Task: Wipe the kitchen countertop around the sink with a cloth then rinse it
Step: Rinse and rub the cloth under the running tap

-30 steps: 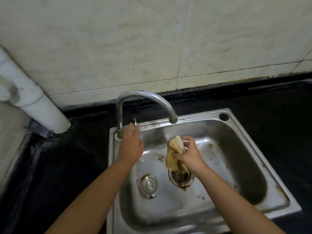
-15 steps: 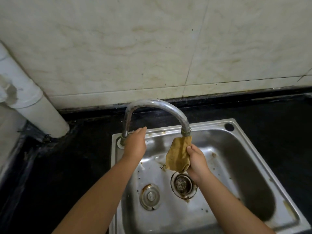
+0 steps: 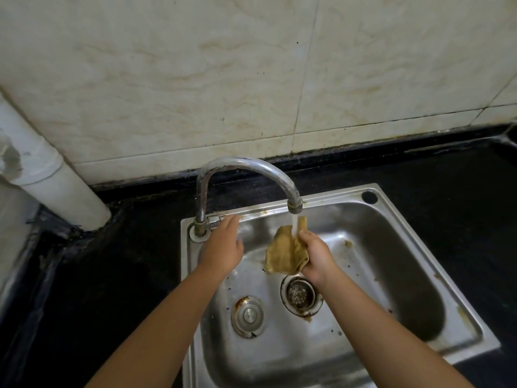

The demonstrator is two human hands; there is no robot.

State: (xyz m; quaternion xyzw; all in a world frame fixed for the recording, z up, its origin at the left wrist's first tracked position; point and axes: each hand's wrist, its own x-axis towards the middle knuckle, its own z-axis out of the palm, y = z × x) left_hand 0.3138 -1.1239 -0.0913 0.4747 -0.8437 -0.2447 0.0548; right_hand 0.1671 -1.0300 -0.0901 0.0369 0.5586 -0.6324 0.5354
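Water now running where half a second ago none fell; cloth [image 3: 288, 252] raised a little closer under the spout, one corner poking up beside the stream. Bunched and hanging, mustard-yellow, gripped along its right edge by the right hand [image 3: 317, 254], fingers curled round the folds. Held directly over the drain strainer [image 3: 301, 295], likely so that dirty runoff drops straight through rather than spreading across the basin. Stream striking the top of the bundle just at the fingertips, probably to soak from above and let the water work downward.

Left hand [image 3: 222, 243] laid near the base of the faucet [image 3: 249, 175], fingers straight and reaching toward the handle there; handle itself mostly hidden beneath the hand, so contact hard to confirm. Kept there, presumably, to adjust or stop the flow without letting go of the cloth.

Beyond: steel sink [image 3: 419, 228], stained with rust-coloured specks, a round plug [image 3: 248, 316] lying on its floor left of the strainer. Dark countertop [image 3: 436, 169] all round, a white pipe [image 3: 56, 180] rising at the left corner, pale tiled wall behind.

Wiping seemingly finished; rinsing under way, wringing yet to come.
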